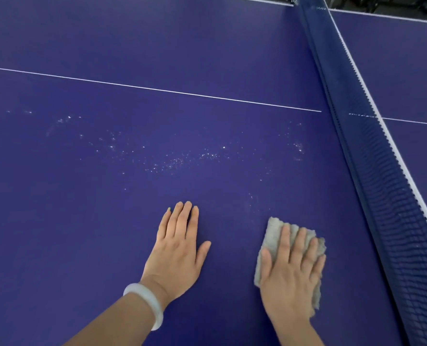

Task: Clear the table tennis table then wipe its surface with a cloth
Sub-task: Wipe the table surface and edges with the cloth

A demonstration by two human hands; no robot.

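Wiping looked to be the step in hand: on the part of the blue tabletop (82, 221) in view, only the 2 hands and the grey cloth (272, 231) rested on it, so I judged the clearing done here. The wiping itself seemed far from finished. A scatter of white specks (177, 161) lay well beyond the fingertips of both hands, short of the white line (157, 89), with a fainter patch just past the cloth's far edge. The half beyond the net (372, 171) showed too little to judge.

The right hand (292, 268) lay palm down on the cloth, its fingers (285, 238) straight and slightly spread, pressing the cloth flat against the tabletop instead of pinching it. The cloth stuck out past the fingertips and on the thumb side, and it sat near the foot of the net. The left hand (177, 248), with a pale bracelet (145, 303) at the wrist, rested flat on bare tabletop beside the cloth but apart from it, its 4 fingers (182, 216) straight and close together, the thumb angled out, holding nothing.
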